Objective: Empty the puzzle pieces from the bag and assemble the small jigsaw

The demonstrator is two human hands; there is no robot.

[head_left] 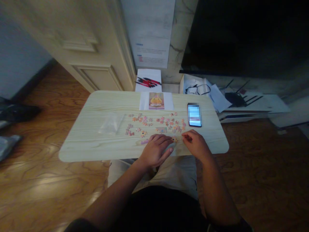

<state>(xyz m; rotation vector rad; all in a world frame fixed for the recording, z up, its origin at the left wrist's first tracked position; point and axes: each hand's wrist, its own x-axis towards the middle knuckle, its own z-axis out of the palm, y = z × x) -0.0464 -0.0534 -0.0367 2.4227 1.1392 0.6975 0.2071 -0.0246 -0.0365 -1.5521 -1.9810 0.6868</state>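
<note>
My left hand (156,150) lies palm down at the table's near edge, fingers stretched out and partly covering some joined puzzle pieces. A pink-purple joined strip (145,141) shows left of its fingers, and a yellow-orange piece with a dark spot (174,139) shows by its fingertips. To the right, my right hand (196,144) is closed in a pinch on a small puzzle piece, mostly hidden by the fingers. Loose jigsaw pieces (145,120) are scattered beyond both hands, with more pieces (176,125) on the right. A small joined patch (161,130) lies just past my left hand.
A printed reference picture (156,101) lies at the table's far edge. The phone (194,115) is lit at the right, and a clear plastic bag (111,124) lies at the left. Red and black pens (147,82) rest on paper behind the table (82,135).
</note>
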